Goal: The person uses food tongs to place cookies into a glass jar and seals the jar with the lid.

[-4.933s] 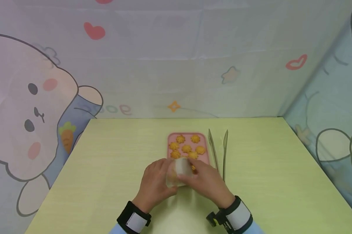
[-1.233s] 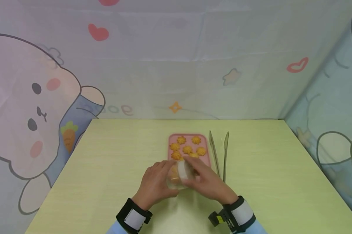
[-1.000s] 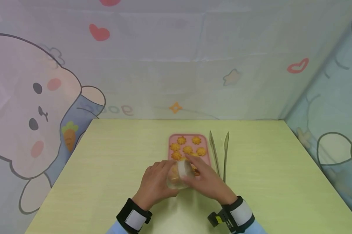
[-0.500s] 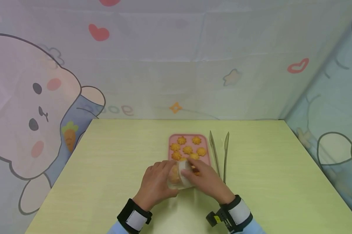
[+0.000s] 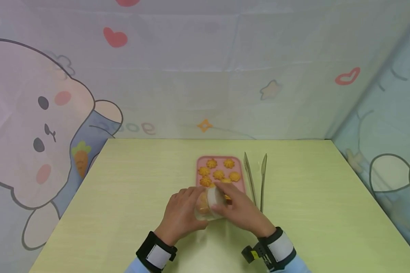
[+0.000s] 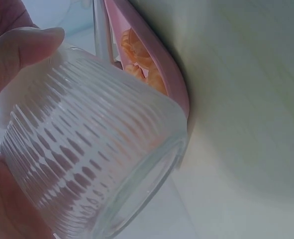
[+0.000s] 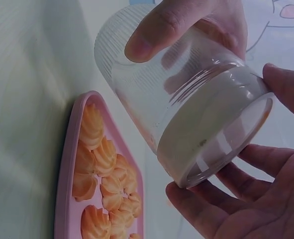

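on the tabletop (image 5: pixel 140 178), a pink tray (image 5: pixel 240 185) lies just below the centre of the head view. before its lower end, the left grip (image 5: pixel 180 214) curls round a tilted glass jar (image 6: pixel 102 144) — the right grip (image 5: pixel 244 212) pinches its whitish lid (image 7: pixel 201 124). the step is probably turning this lid; next move calls for a steady jar. small cookies (image 5: pixel 218 174) sit in the tray.

Soft, muted light, faint shadows on table (image 5: pixel 150 167), white glints on ribbed jar (image 6: pixel 89 132), hazy left wrist view
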Demonstrator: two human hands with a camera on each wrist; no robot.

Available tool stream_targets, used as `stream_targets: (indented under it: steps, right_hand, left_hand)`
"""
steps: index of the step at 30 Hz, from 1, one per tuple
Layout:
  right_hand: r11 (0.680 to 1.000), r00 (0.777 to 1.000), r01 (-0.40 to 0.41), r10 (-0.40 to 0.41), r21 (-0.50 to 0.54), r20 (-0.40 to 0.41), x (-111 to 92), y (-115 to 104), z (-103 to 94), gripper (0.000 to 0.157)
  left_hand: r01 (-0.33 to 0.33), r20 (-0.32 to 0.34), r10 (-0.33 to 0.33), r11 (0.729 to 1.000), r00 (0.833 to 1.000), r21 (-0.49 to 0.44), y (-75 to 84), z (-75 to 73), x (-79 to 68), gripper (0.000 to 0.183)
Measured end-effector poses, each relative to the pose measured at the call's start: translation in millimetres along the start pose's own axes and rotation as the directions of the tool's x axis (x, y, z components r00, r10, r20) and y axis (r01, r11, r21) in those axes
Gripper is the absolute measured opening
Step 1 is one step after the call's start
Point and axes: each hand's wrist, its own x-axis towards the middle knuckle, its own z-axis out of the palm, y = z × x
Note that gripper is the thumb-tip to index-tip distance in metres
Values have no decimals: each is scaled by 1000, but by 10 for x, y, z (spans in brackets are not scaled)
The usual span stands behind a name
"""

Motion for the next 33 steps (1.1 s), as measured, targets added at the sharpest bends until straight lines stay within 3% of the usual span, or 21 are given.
stream_targets:
  steps: [8, 16, 21, 33]
  right_hand:
    - [999, 1000, -30, 30, 20, 1, 2, 2, -11, 72]
    - [982, 981, -187, 185, -19, -65, 41, -22, 8, 64]
    - [967, 964, -255, 256, 20, -66, 43, -37, 18, 63]
    - [980, 978, -198, 196, -30, -66, 21, -13, 9, 60]
  left_hand:
    - [2, -8, -2, 1000, 1000, -11, -1, -3, 6, 88]
    - [15, 7, -14, 1000, 1000, -24, 1, -4, 1, 88]
    - [15, 6, -15, 1000, 1000, -16, -3, 5, 4, 89]
    - [3, 7, -3, 1000, 1000, 6, 1, 9, 4, 89]
